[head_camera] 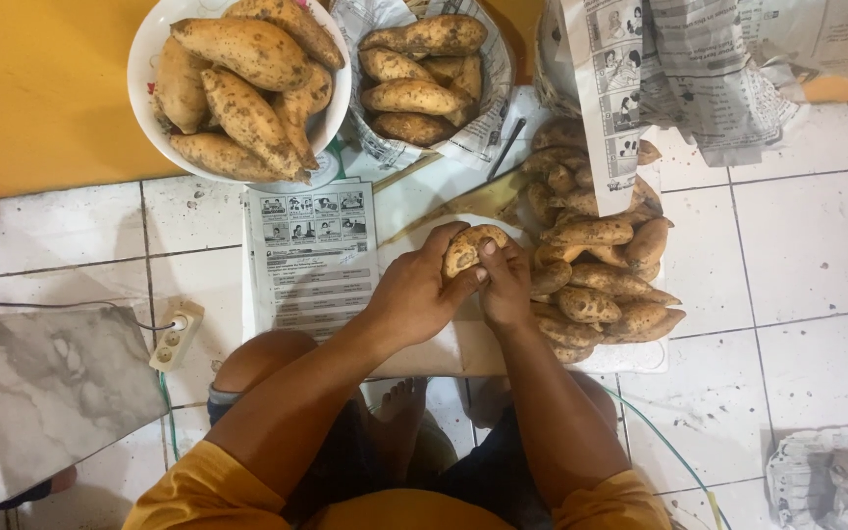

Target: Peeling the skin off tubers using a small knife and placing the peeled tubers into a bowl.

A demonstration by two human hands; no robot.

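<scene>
Both hands hold one small brown sweet potato (467, 247) over a white board on the floor. My left hand (414, 294) wraps it from the left, thumb on top. From the right, my right hand (504, 283) pinches it with its fingertips. A heap of sweet potatoes (596, 265) lies just to the right of my hands. Farther off, a white bowl (141, 69) is piled with large sweet potatoes (247, 79), and a newspaper-lined container (495, 103) holds several more sweet potatoes (414, 69).
Newspaper sheets lie under my hands (311, 250) and hang at the top right (679, 79). A white power strip (177, 336) with a cable sits at the left beside a marble-patterned slab (41, 393). A crumpled newspaper (831, 476) lies at the bottom right. My crossed legs fill the foreground.
</scene>
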